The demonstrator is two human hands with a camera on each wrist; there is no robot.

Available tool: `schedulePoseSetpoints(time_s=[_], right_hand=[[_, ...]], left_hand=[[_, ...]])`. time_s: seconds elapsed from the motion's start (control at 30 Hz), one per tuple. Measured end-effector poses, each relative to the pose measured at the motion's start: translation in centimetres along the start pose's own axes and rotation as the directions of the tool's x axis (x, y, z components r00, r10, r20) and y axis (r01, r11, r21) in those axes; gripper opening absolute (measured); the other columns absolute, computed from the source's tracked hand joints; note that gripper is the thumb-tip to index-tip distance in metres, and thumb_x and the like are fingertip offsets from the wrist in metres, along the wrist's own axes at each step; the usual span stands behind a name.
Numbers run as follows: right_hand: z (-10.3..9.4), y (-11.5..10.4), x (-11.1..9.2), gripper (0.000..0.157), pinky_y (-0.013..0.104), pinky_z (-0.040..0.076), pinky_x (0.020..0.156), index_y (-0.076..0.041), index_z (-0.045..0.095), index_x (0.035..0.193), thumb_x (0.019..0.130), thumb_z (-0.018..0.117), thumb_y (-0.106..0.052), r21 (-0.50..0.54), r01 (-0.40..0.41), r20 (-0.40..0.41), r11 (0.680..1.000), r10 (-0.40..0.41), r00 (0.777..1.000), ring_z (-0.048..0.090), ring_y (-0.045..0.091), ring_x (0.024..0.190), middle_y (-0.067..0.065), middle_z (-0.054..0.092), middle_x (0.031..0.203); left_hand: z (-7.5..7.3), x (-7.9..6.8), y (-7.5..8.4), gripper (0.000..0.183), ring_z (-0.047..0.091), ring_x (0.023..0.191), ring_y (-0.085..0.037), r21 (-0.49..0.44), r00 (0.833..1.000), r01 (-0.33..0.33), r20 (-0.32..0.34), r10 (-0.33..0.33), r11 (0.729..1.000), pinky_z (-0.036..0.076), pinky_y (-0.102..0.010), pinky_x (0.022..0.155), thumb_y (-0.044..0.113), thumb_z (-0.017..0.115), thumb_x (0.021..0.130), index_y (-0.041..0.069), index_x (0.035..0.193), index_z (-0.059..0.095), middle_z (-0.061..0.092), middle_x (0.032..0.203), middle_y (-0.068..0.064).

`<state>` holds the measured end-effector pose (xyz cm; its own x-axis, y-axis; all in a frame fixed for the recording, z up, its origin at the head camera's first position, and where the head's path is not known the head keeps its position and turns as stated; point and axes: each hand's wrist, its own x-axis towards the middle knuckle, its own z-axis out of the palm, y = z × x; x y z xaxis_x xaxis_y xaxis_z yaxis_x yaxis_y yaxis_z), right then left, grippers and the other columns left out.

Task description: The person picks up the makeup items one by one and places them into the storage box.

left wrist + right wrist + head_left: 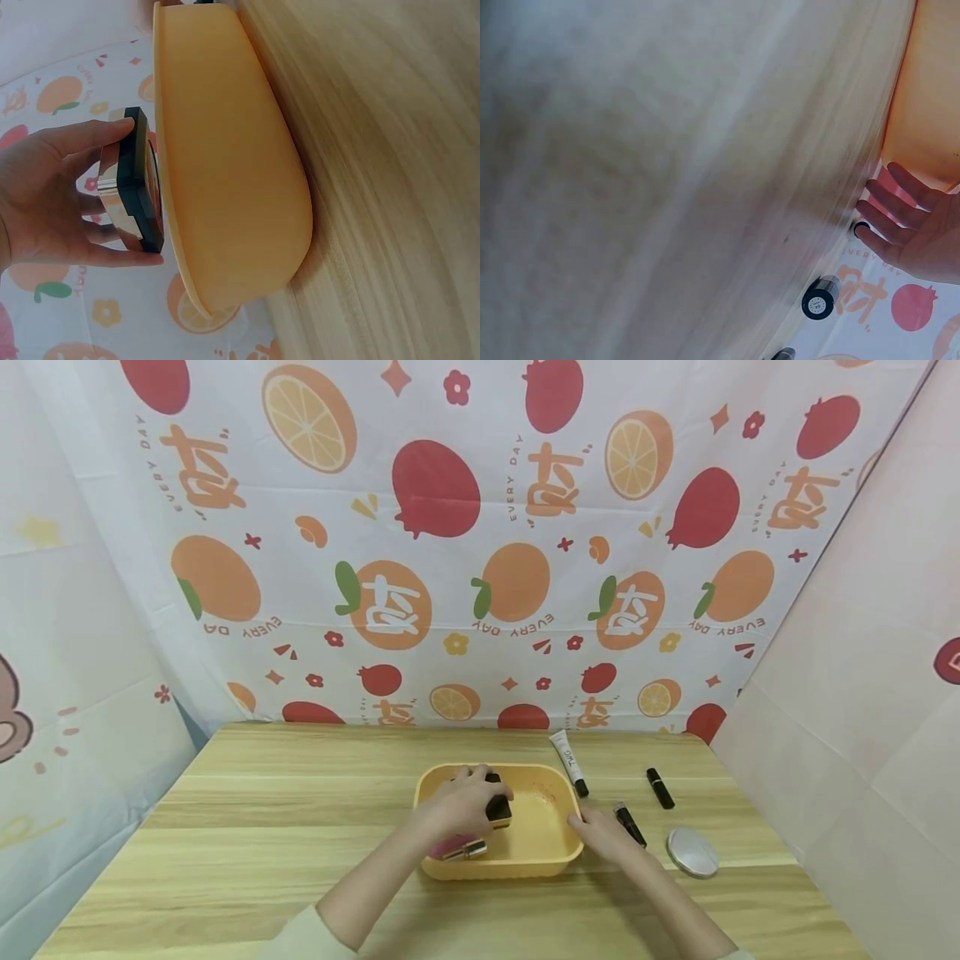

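Head view, black case (498, 810): held by the left hand (459, 802) over the left half of the yellow tray (542, 839), whose long axis runs left to right; of the two hands, the left is nearer the case; the right hand (600, 833) touches the tray's right end
Left wrist view, black case: pinched between thumb and fingers; just above the rim, its long edge roughly along it
Right wrist view, right hand: fingers wide, nearly straight, beside the tray's wall; thumb hidden here

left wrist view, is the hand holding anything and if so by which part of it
Yes: the left hand holds a black and gold case, with the grip on its opposite edges.
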<state>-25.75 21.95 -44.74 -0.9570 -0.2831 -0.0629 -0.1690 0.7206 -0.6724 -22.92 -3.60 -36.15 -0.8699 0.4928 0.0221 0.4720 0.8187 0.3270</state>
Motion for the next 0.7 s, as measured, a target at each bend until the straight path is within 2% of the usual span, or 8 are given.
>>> schedulePoseSetpoints(time_s=[0.23, 0.53, 0.7], right_hand=[[-0.1, 0.0, -0.1, 0.042, 0.03, 0.041, 0.053, 0.004, 0.056, 0.118, 0.095, 0.042, -0.028, 0.018, 0.008, 0.007, 1.0, -0.008, 1.0, 0.048, 0.016, 0.057, 0.0, 0.058, 0.072], [-0.1, 0.0, 0.0, 0.043, 0.032, 0.045, 0.062, 0.002, 0.055, 0.121, 0.095, 0.042, -0.03, 0.006, 0.001, 0.008, 1.0, -0.001, 1.0, 0.053, 0.014, 0.064, -0.001, 0.06, 0.075], [-0.1, 0.1, 0.1, 0.043, 0.033, 0.046, 0.064, 0.002, 0.055, 0.122, 0.095, 0.042, -0.03, 0.001, 0.008, 0.008, 1.0, -0.008, 1.0, 0.053, 0.013, 0.065, -0.002, 0.061, 0.076]], left_hand=[[0.5, 0.2, 0.2, 0.042, 0.042, 0.112, -0.036, 0.012, 1.0, -0.017, 0.002, 0.017, 1.0, 0.046, -0.05, 0.079, 0.018, 0.076, 0.071, 0.023, 0.11, 0.063, 0.045, 0.129, -0.013], [0.9, 0.7, 0.6, 0.043, 0.044, 0.107, -0.031, 0.023, 1.0, -0.015, -0.013, 0.015, 1.0, 0.048, -0.043, 0.073, 0.014, 0.077, 0.068, 0.023, 0.108, 0.065, 0.048, 0.125, -0.012], [1.4, 1.1, 0.9, 0.043, 0.044, 0.104, -0.029, 0.043, 1.0, 0.0, 0.001, 0.0, 0.999, 0.048, -0.043, 0.071, 0.016, 0.077, 0.068, 0.026, 0.107, 0.065, 0.047, 0.123, -0.009]])
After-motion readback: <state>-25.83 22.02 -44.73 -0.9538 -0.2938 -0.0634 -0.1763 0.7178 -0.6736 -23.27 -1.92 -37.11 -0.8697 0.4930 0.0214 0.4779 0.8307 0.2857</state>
